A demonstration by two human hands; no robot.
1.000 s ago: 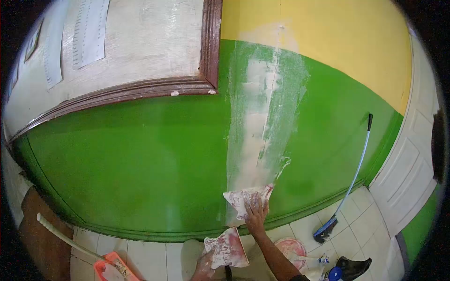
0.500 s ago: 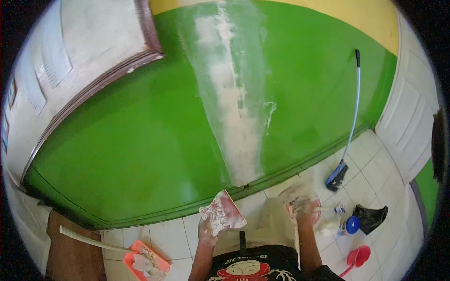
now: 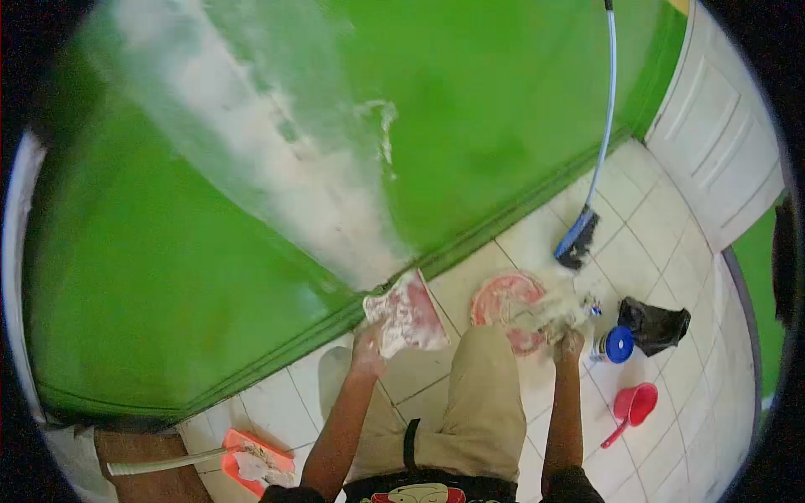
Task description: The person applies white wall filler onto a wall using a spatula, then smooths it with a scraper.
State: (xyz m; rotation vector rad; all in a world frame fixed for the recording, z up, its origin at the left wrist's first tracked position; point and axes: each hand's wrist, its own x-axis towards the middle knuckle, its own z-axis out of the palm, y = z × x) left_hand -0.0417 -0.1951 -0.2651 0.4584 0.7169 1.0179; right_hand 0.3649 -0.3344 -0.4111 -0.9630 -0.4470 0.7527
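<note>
The paste-smeared plate (image 3: 411, 317) is in the grip of the person's left hand (image 3: 367, 350), closed around its near edge, by the foot of the wall. The right hand (image 3: 569, 342) has come away from the wall's whitish band (image 3: 243, 105) to the pink basin (image 3: 481, 308), its grip apparently closed on a pale, motion-blurred tool (image 3: 543, 315); no tool now works the band. Beyond are a blue-lidded container (image 3: 619, 344), black bag (image 3: 657, 326) and red dipper (image 3: 641, 403). No brand or lettering is readable.
</note>
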